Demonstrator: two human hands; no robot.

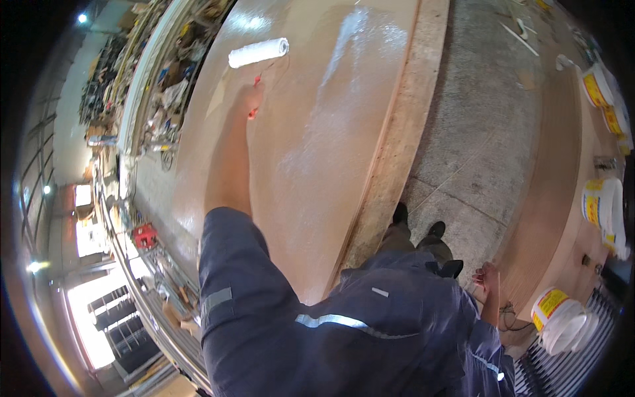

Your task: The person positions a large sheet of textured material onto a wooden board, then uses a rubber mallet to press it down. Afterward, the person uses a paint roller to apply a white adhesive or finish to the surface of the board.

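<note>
1. Gripping the red handle [252, 114] of the white roller [258, 53], the left hand [251, 96] is over the shiny brown board [297, 218], the roller at its far part.
2. The right hand [487, 276] hangs loosely curled, seemingly empty.
3. Uneven pressure could leave streaks; a drooping left sleeve [228, 264] could smear the surface.
4. Count: one roller, two hands, two shoes [436, 229], at least four buckets [595, 205].
</note>
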